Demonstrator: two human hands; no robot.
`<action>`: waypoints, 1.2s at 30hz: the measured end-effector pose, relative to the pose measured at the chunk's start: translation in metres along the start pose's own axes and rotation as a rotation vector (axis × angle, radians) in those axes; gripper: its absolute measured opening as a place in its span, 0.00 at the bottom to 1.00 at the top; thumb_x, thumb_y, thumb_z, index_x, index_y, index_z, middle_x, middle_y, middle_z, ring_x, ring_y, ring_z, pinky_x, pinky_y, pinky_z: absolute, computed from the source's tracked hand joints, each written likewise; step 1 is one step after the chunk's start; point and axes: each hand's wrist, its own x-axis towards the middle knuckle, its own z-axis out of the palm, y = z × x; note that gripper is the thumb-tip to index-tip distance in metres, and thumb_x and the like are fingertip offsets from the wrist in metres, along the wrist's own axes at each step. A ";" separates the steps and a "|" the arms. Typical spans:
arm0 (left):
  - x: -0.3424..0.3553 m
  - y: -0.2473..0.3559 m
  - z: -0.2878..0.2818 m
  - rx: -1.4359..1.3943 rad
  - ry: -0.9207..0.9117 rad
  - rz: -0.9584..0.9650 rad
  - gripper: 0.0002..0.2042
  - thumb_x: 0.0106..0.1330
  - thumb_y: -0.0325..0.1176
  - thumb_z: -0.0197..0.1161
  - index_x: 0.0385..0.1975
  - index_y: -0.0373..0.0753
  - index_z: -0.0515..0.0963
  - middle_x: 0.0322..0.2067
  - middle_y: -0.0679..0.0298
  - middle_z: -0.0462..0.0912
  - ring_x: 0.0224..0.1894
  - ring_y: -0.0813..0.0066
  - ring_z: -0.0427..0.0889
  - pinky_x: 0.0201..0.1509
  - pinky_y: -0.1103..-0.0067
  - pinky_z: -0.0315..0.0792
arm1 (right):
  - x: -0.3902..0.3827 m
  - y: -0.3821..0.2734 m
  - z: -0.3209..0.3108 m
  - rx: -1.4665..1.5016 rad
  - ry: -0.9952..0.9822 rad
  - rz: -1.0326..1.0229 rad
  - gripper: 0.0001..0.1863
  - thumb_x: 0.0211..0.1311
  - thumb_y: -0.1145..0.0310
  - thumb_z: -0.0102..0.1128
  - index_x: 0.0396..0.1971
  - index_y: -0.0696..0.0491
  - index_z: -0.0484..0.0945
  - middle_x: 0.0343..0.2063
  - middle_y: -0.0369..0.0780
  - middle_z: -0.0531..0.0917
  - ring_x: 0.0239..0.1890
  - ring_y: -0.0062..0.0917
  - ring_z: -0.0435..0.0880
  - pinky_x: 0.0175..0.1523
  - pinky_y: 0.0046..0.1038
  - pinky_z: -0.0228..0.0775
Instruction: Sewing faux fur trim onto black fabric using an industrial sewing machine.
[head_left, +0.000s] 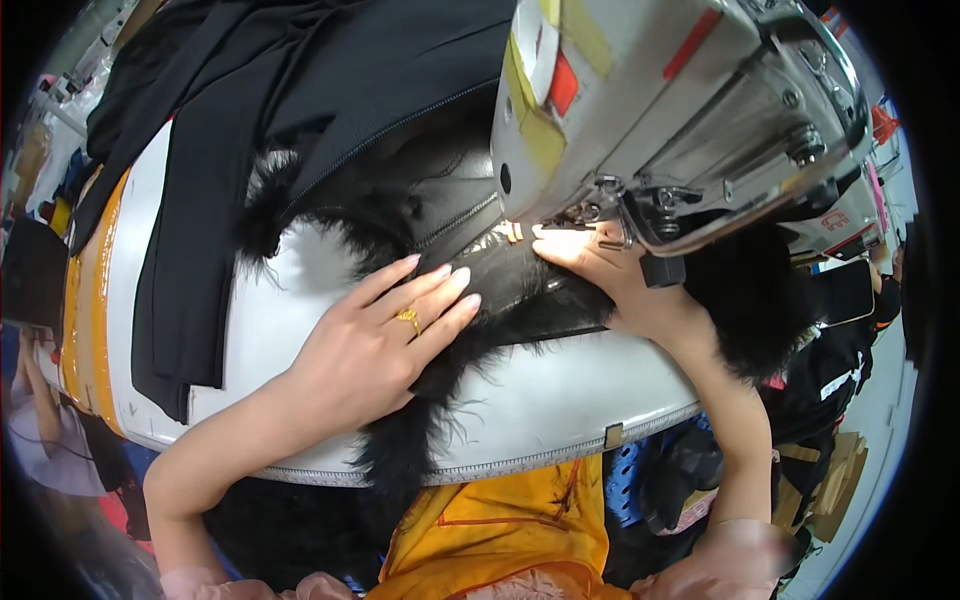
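And here's the black garment, mid-frame on the white table, all dark, with a glossy, leather-like panel, matt cloth spreading into the upper left, and shaggy black fur bristling along its borders! A zip cuts across the shiny part, slanting from lower left to upper right, aimed at the base of the sewing machine. The garment's long axis? Bunched as it is, no single line can be made out, though the cloth sweeps from the upper left toward the centre and another toothed edge curves upward above the zip. The left hand lies palm down at centre left, fingers side by side and nearly straight, pressed on fur and panel, clamped on nothing that shows, a gold ring catching the light. Over at centre right, the right hand reaches leftward beneath the machine head, fingertips lit, resting by the panel; whether they pinch it, I can't tell. More fur crowds that wrist on the right. The machine head looms close over those fingers, so it's tight there! White tabletop shows left of the left hand and below the panel, giving sideways and forward room, down to the curved front edge with its measuring tape.
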 end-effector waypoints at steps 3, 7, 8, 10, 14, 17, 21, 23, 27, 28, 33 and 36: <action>0.001 -0.002 -0.004 -0.009 0.003 0.001 0.29 0.46 0.27 0.66 0.54 0.40 0.74 0.57 0.60 0.74 0.61 0.71 0.72 0.70 0.64 0.55 | 0.003 0.012 0.003 0.002 0.060 -0.108 0.34 0.43 0.75 0.63 0.57 0.53 0.71 0.54 0.40 0.77 0.57 0.32 0.74 0.63 0.32 0.61; 0.021 -0.015 -0.002 0.018 0.047 0.018 0.26 0.47 0.29 0.66 0.52 0.41 0.75 0.57 0.63 0.74 0.59 0.72 0.73 0.71 0.56 0.51 | -0.002 0.021 0.011 0.937 0.223 0.173 0.31 0.46 0.77 0.60 0.56 0.49 0.73 0.48 0.41 0.79 0.51 0.33 0.78 0.60 0.32 0.64; 0.026 -0.018 -0.001 0.012 0.052 0.027 0.24 0.50 0.29 0.64 0.52 0.41 0.75 0.57 0.64 0.74 0.58 0.72 0.73 0.71 0.52 0.49 | -0.006 0.026 0.012 0.933 0.267 0.144 0.31 0.45 0.76 0.61 0.55 0.49 0.74 0.46 0.41 0.80 0.50 0.33 0.78 0.59 0.32 0.65; 0.031 -0.021 0.001 0.063 0.030 0.055 0.23 0.52 0.29 0.62 0.51 0.41 0.76 0.56 0.64 0.75 0.58 0.72 0.73 0.71 0.50 0.47 | -0.016 0.036 0.018 0.935 0.325 0.105 0.31 0.43 0.75 0.63 0.54 0.50 0.74 0.43 0.42 0.80 0.47 0.33 0.78 0.57 0.31 0.66; 0.028 -0.023 0.001 0.091 0.015 0.133 0.20 0.54 0.31 0.61 0.50 0.41 0.77 0.52 0.65 0.78 0.59 0.73 0.72 0.71 0.46 0.44 | -0.034 0.058 0.027 0.957 0.240 0.068 0.30 0.43 0.75 0.61 0.54 0.50 0.74 0.44 0.42 0.79 0.47 0.36 0.77 0.56 0.35 0.66; 0.028 -0.023 0.000 -0.073 0.043 0.095 0.24 0.50 0.35 0.66 0.50 0.41 0.77 0.50 0.65 0.78 0.58 0.74 0.73 0.71 0.48 0.45 | -0.039 0.058 0.027 0.389 0.061 0.199 0.33 0.42 0.73 0.62 0.56 0.45 0.73 0.47 0.40 0.78 0.49 0.36 0.76 0.57 0.39 0.65; 0.042 -0.021 0.005 -0.101 0.062 0.070 0.26 0.46 0.36 0.69 0.50 0.39 0.76 0.50 0.65 0.78 0.54 0.71 0.73 0.70 0.53 0.50 | -0.032 0.031 0.008 -0.299 -0.144 0.184 0.37 0.39 0.73 0.64 0.57 0.38 0.73 0.49 0.37 0.77 0.52 0.34 0.75 0.58 0.39 0.64; 0.051 -0.018 0.011 -0.079 0.142 0.083 0.24 0.48 0.36 0.67 0.48 0.37 0.77 0.49 0.65 0.77 0.50 0.68 0.71 0.67 0.59 0.55 | -0.018 0.023 -0.003 0.268 0.045 0.302 0.38 0.38 0.73 0.65 0.57 0.36 0.72 0.50 0.36 0.77 0.52 0.33 0.74 0.58 0.38 0.64; 0.046 -0.010 0.014 0.039 0.153 0.088 0.23 0.51 0.39 0.65 0.48 0.36 0.77 0.50 0.65 0.78 0.49 0.69 0.70 0.64 0.63 0.57 | -0.002 0.018 -0.005 0.116 0.301 0.000 0.11 0.47 0.67 0.61 0.33 0.51 0.75 0.33 0.41 0.78 0.43 0.33 0.79 0.48 0.35 0.70; 0.040 -0.006 0.014 0.010 0.127 0.054 0.25 0.49 0.39 0.67 0.49 0.38 0.77 0.53 0.65 0.77 0.52 0.70 0.71 0.65 0.62 0.56 | -0.001 0.019 -0.001 -0.177 0.366 -0.076 0.08 0.44 0.68 0.61 0.26 0.52 0.75 0.28 0.42 0.76 0.39 0.34 0.78 0.45 0.35 0.69; 0.018 0.004 0.010 -0.015 0.094 -0.022 0.29 0.42 0.31 0.71 0.51 0.43 0.76 0.55 0.67 0.75 0.59 0.70 0.70 0.68 0.56 0.54 | -0.009 0.030 0.019 -0.375 0.385 -0.082 0.09 0.38 0.68 0.62 0.10 0.53 0.72 0.16 0.41 0.72 0.31 0.37 0.77 0.38 0.36 0.67; 0.019 0.003 0.009 -0.029 0.098 -0.017 0.28 0.43 0.31 0.70 0.51 0.44 0.76 0.56 0.68 0.74 0.60 0.69 0.69 0.69 0.54 0.52 | -0.014 0.036 0.021 -0.476 0.276 -0.116 0.08 0.36 0.66 0.64 0.12 0.52 0.74 0.18 0.39 0.74 0.34 0.34 0.76 0.41 0.34 0.67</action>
